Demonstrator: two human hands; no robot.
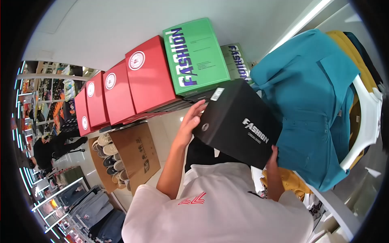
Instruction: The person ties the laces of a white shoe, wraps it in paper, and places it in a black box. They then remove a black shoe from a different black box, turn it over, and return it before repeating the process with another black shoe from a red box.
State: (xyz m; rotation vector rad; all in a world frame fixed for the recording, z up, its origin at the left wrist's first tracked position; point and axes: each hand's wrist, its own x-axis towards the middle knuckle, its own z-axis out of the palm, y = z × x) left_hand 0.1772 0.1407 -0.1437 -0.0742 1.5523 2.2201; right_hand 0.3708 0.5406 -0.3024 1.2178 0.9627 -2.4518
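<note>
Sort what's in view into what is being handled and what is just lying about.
In hand: black box, gripped between left hand and right hand.

Lying about: green box, red boxes, teal shirt, cardboard sheet, shoes, folded jeans.

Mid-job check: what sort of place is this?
Most likely a clothing and shoe shop: stacked red boxes, a green box and the held black box both printed FASHION, a teal shirt hanging at the right, and rows of shoes in an open carton.
</note>
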